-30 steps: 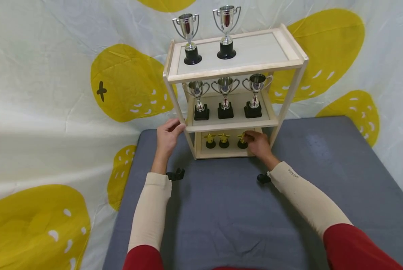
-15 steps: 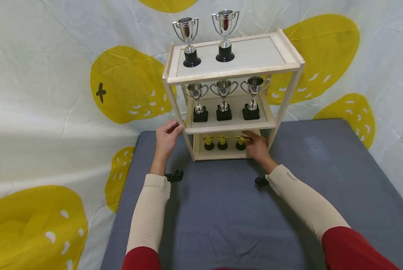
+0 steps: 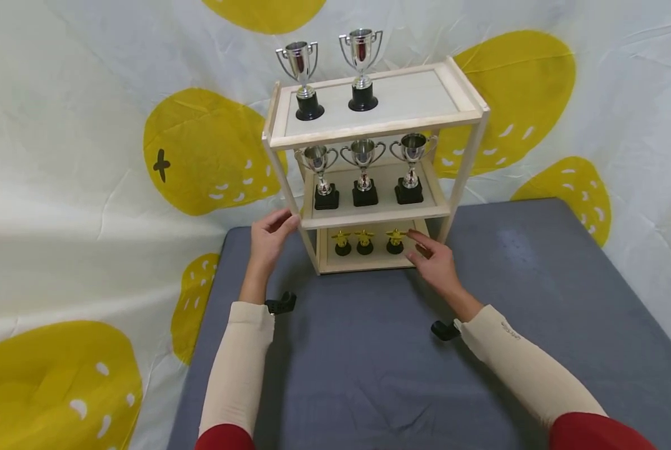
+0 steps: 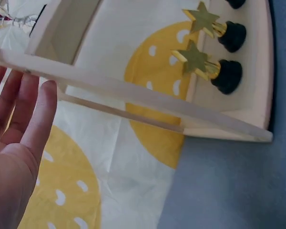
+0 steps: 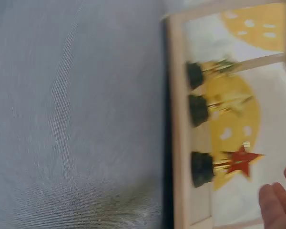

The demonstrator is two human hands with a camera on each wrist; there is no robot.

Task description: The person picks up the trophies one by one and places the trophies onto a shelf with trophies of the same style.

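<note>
A three-tier wooden shelf (image 3: 369, 130) stands at the far side of the bed-like grey surface. On its bottom tier stand three small gold star trophies with black bases; the rightmost star trophy (image 3: 395, 242) is nearest my right hand (image 3: 435, 265). That hand is just to its right, thumb and fingers spread and holding nothing; its fingertips also show beside the star in the right wrist view. My left hand (image 3: 268, 244) is at the left front post (image 4: 133, 95), fingertips right at the wood, fingers loosely bent and not wrapped around it.
Three silver cups, one of them the middle cup (image 3: 363, 164), stand on the middle tier. Two taller silver cups, including the right one (image 3: 362, 69), occupy the left and middle of the top tier. A white cloth (image 3: 105, 187) with yellow shapes hangs behind; grey fabric (image 3: 358, 350) lies in front.
My right hand has let go of the rightmost star trophy and drawn back to the right, its fingers spreading. My left hand stays by the post. The head view has shifted slightly.
</note>
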